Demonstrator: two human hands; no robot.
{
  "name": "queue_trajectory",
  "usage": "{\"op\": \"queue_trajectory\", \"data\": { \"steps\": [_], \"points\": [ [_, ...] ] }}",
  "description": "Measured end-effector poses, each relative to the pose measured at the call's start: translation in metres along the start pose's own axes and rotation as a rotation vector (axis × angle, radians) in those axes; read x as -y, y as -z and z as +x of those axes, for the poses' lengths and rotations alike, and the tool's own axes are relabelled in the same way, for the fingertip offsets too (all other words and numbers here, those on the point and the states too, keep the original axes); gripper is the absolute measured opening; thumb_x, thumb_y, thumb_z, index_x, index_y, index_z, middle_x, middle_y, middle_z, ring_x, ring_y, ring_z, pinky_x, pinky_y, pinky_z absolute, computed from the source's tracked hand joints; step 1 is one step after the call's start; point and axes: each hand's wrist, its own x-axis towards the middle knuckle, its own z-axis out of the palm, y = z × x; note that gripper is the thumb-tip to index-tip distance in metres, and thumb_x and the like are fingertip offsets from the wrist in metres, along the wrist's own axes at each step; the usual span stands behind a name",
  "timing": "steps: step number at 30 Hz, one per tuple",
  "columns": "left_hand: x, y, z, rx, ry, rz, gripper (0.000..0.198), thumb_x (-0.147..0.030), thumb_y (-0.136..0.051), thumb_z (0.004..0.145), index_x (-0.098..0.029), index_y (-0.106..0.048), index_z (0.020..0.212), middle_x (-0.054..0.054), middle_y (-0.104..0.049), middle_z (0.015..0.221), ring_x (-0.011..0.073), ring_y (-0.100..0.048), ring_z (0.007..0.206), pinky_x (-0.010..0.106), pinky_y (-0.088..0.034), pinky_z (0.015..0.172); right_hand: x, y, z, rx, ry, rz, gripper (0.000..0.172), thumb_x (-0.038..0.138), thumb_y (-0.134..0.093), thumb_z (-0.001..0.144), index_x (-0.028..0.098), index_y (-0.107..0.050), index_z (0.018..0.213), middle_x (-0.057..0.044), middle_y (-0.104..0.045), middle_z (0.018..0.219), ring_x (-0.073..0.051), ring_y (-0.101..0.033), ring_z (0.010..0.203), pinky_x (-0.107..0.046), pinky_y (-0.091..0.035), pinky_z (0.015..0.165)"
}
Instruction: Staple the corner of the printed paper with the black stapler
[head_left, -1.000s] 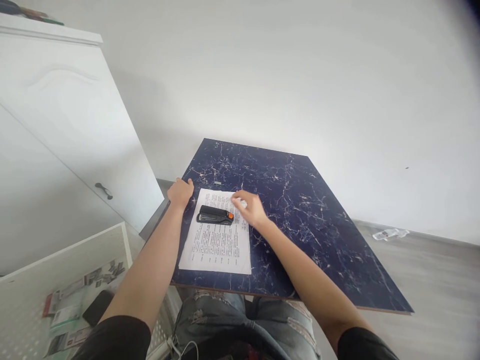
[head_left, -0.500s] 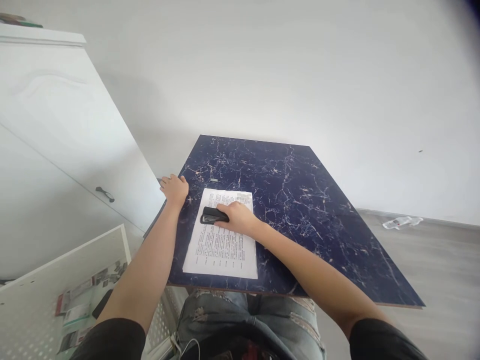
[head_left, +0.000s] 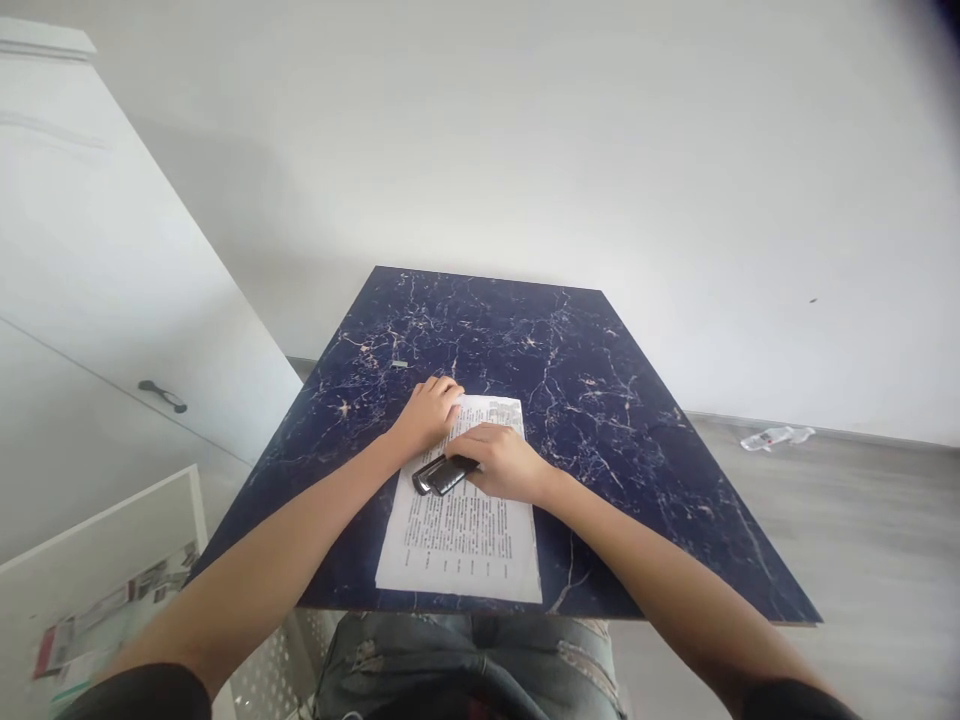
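Observation:
A stack of printed paper sheets [head_left: 461,560] lies near the front edge of the dark blue marbled table [head_left: 637,480]. My right hand [head_left: 504,462] is closed round a black stapler [head_left: 442,476], which points left and is tilted slightly over the middle of the text. At the upper left of the sheets rests my left hand [head_left: 426,415], its fingers stretched toward the top corner and the thumb beside the paper. My left hand covers that corner. Whether the stapler's underside touches the paper cannot be made out.
A small pale strip [head_left: 400,364] lies on the table beyond my left hand. A white cabinet [head_left: 112,300] stands at the left, with an open white basket [head_left: 112,530] of packets below. A crumpled clear plastic item [head_left: 776,438] is on the floor at the right.
My left hand has moved from the table's left edge onto the paper's upper left part. The stapler has turned in my right hand, its front now lower. The camera view has shifted.

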Motion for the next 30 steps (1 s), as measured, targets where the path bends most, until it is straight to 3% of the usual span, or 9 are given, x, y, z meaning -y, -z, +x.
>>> {"op": "queue_trajectory", "data": {
  "steps": [3,7,10,14,20,24,30],
  "points": [
    [-0.002,-0.003,-0.002,0.034,-0.012,0.058,0.026,-0.02,-0.047,0.101,-0.018,-0.063,0.122,0.014,-0.062,0.127,0.0312,-0.055,0.118,0.048,-0.045,0.1,-0.015,0.037,-0.012,-0.125,-0.13,0.103,0.02,0.019,-0.066,0.09,0.022,-0.07,0.109,-0.004,-0.076,0.098,-0.019,-0.07,0.085,-0.033,-0.053,0.077],
    [-0.002,-0.001,-0.002,0.027,-0.028,0.021,0.022,-0.019,-0.042,0.104,-0.017,-0.059,0.118,0.013,-0.061,0.122,0.0291,-0.057,0.114,0.047,-0.044,0.099,-0.062,0.089,-0.045,-0.358,-0.432,0.037,0.025,0.032,-0.072,0.086,0.02,-0.072,0.108,-0.009,-0.077,0.097,-0.024,-0.072,0.083,-0.039,-0.057,0.073],
    [-0.002,0.003,0.0,-0.007,0.009,-0.103,0.02,-0.02,-0.039,0.105,-0.02,-0.056,0.117,0.011,-0.064,0.12,0.0271,-0.058,0.113,0.046,-0.044,0.099,-0.097,0.105,-0.075,-0.347,-0.574,-0.091,0.026,0.035,-0.074,0.083,0.019,-0.074,0.105,-0.008,-0.077,0.089,-0.026,-0.071,0.077,-0.038,-0.054,0.069],
    [-0.001,0.008,0.003,-0.068,0.055,-0.218,0.015,-0.022,-0.042,0.106,-0.023,-0.053,0.115,0.009,-0.067,0.116,0.0253,-0.061,0.109,0.046,-0.045,0.099,-0.118,0.104,-0.094,-0.179,-0.584,-0.122,0.017,0.03,-0.072,0.083,0.021,-0.076,0.098,-0.005,-0.077,0.087,-0.023,-0.07,0.077,-0.035,-0.052,0.069],
    [-0.004,0.009,0.005,-0.059,0.049,-0.207,0.013,-0.02,-0.046,0.104,-0.023,-0.054,0.114,0.007,-0.069,0.114,0.0246,-0.063,0.107,0.046,-0.046,0.101,-0.115,0.086,-0.081,-0.049,-0.542,-0.074,0.019,0.027,-0.073,0.082,0.022,-0.076,0.101,-0.004,-0.077,0.089,-0.022,-0.071,0.078,-0.036,-0.053,0.073],
    [-0.005,0.009,0.006,-0.046,0.062,-0.186,0.013,-0.021,-0.047,0.104,-0.023,-0.055,0.114,0.007,-0.069,0.114,0.0244,-0.064,0.106,0.046,-0.046,0.102,-0.106,0.078,-0.072,-0.022,-0.49,0.01,0.019,0.031,-0.073,0.088,0.022,-0.076,0.104,-0.005,-0.078,0.095,-0.022,-0.072,0.08,-0.037,-0.056,0.073],
    [-0.005,0.006,0.006,-0.018,0.101,-0.163,0.016,-0.02,-0.049,0.104,-0.022,-0.057,0.117,0.007,-0.069,0.116,0.0249,-0.064,0.106,0.046,-0.046,0.104,-0.098,0.072,-0.065,-0.119,-0.452,0.072,0.024,0.037,-0.073,0.091,0.023,-0.077,0.11,-0.007,-0.078,0.104,-0.024,-0.074,0.091,-0.041,-0.06,0.082]
  ]
}}
